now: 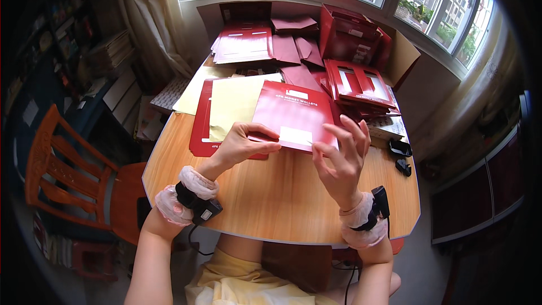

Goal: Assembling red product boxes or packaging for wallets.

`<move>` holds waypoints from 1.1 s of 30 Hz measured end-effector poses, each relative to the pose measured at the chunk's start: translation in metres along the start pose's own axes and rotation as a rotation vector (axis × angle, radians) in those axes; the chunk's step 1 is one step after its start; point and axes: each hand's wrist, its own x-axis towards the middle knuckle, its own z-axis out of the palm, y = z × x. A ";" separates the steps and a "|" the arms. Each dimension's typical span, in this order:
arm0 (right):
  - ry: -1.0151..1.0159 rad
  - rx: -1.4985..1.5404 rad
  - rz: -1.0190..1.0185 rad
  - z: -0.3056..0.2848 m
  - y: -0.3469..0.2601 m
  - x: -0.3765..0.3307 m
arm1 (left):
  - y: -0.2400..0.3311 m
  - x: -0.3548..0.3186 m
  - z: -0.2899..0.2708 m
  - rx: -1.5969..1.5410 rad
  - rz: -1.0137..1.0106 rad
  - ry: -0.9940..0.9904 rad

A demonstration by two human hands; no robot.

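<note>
A: What are the fingers doing?

B: The left hand [240, 143] pinches the lower left part of a glossy red printed card sleeve [285, 113], mid-frame, between thumb and forefinger. The right hand [342, 170] is at its lower right, thumb and forefinger close together, the others fanned out — whether they grip anything, I cannot tell.

A: And close by?

B: A white rectangle [296, 137] shows at the sleeve's lower edge, between the hands. Just left, a cream sheet [231, 100] overlaps a flat red card [201, 130].

A: Farther out?

B: Right of centre, window-cut red sleeves [362, 86] are stacked on the wooden tabletop [271, 203]; a larger red box [350, 36] stands behind, upper right. A wooden chair [59, 158] is at far left.
</note>
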 end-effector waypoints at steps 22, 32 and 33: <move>-0.091 -0.116 -0.266 0.016 0.001 -0.020 | -0.002 -0.001 0.005 0.023 -0.022 0.013; -0.117 -0.101 -0.272 0.016 -0.002 -0.021 | 0.001 -0.002 0.005 0.027 -0.039 0.008; -0.119 -0.100 -0.275 0.015 -0.003 -0.021 | 0.002 -0.002 0.005 0.020 -0.049 0.007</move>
